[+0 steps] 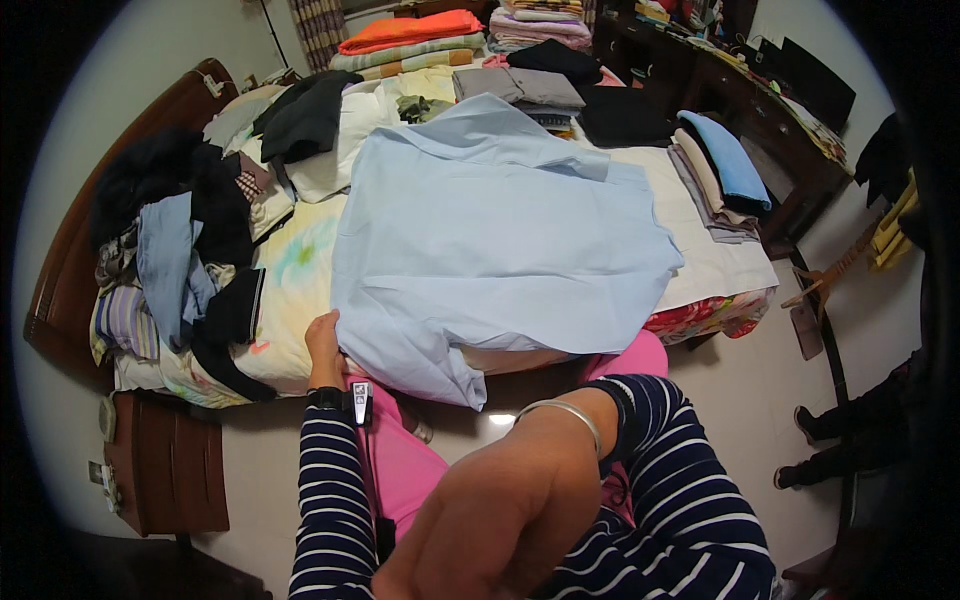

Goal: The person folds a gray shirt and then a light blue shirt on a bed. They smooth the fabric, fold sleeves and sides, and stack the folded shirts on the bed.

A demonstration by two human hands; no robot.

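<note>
A light blue long-sleeved shirt [495, 225] lies spread on the bed, one sleeve folded across its far side and the near sleeve hanging over the bed's front edge. My left hand [324, 346] is at the shirt's near left edge; its fingertips are partly hidden, so its hold cannot be told. My right hand [495, 510] is raised close to the camera, away from the shirt, its fingers bent and cut off by the lower rim of the picture. Nothing shows in it, but its fingertips are hidden.
Loose dark clothes [225, 202] and blue garments [166, 262] heap on the left of the bed. Folded clothes [716, 172] stack at the right, folded grey trousers [517, 86] and blankets [411, 34] behind. A wooden nightstand [169, 457] stands at lower left. Another person's legs [847, 435] show at right.
</note>
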